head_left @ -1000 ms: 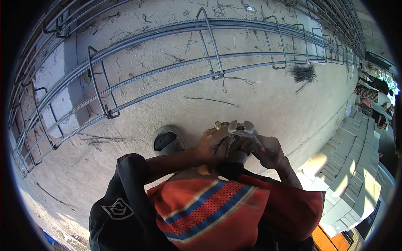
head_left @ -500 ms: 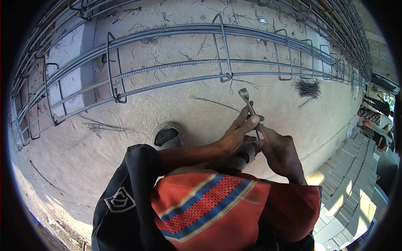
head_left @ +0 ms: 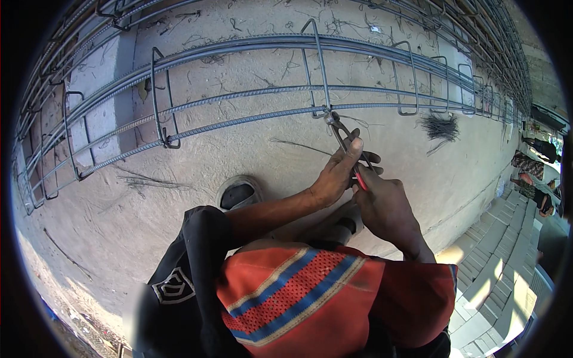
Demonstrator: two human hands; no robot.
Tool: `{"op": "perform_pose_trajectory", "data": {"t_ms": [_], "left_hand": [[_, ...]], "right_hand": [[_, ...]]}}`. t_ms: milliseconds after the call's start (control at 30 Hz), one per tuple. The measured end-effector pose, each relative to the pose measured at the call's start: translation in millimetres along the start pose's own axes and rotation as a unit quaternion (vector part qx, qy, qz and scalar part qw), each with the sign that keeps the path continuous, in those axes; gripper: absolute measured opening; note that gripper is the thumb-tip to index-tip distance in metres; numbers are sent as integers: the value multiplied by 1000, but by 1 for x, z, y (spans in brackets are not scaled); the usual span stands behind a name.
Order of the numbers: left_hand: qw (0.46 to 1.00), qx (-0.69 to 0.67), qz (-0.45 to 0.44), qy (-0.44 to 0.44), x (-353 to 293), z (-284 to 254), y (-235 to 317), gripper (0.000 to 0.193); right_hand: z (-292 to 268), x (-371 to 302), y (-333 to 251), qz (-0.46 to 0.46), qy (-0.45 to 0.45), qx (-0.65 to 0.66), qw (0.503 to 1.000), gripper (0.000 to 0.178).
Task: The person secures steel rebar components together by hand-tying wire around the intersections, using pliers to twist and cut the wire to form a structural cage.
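Note:
End-cutting pincers (head_left: pixel 341 138) with a red grip point away from me, jaws at the near bar of a rebar cage (head_left: pixel 250 116). The jaws meet the spot where a stirrup (head_left: pixel 323 65) joins that bar, with thin tie wire around it. My right hand (head_left: pixel 388 209) is closed around the red grip. Farther up the tool, my left hand (head_left: pixel 335 175) has its thumb and fingers closed about the handles; its palm side is partly hidden. A loose tie wire (head_left: pixel 298 145) lies on the floor beside my left hand.
Bundles of tie wire lie on the concrete floor at right (head_left: pixel 440 126) and left (head_left: pixel 149 181). White blocks (head_left: pixel 101 95) stand under the cage. More rebar cages (head_left: pixel 477 36) lie beyond. My sandalled foot (head_left: pixel 239 192) is below. Stacked grey blocks (head_left: pixel 495 262) and people (head_left: pixel 540 173) are at right.
Both hands have moved slightly away from me with the pincers. The jaws, apart from the cage before, are now at the joint of stirrup and bar.

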State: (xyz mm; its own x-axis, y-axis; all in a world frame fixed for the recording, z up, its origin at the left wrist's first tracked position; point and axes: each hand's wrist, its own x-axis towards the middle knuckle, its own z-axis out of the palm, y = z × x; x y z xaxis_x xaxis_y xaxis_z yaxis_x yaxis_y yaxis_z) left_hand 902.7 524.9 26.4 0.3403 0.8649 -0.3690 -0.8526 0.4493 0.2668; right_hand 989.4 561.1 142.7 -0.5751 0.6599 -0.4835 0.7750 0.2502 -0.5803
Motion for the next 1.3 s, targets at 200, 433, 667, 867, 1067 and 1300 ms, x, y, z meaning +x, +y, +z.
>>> {"op": "perform_pose_trajectory", "data": {"t_ms": [200,433,667,867,1067,1300], "left_hand": [[994,72,31,76,3,-1,9,74],[979,120,82,143,15,-10,-8,65],[979,169,100,48,1,-19,4,50],[967,-62,90,231,16,-78,37,46],[959,-62,93,259,103,-84,58,42],[934,-67,131,326,116,-78,49,45]], "right_hand": [[9,-12,11,-43,64,-40,996,56],[10,-19,-4,-9,42,-241,969,73],[29,-20,19,131,64,-178,973,63],[32,-11,14,151,71,-177,970,59],[27,-8,13,153,73,-278,945,57],[14,6,20,156,-47,-76,984,50]]}}
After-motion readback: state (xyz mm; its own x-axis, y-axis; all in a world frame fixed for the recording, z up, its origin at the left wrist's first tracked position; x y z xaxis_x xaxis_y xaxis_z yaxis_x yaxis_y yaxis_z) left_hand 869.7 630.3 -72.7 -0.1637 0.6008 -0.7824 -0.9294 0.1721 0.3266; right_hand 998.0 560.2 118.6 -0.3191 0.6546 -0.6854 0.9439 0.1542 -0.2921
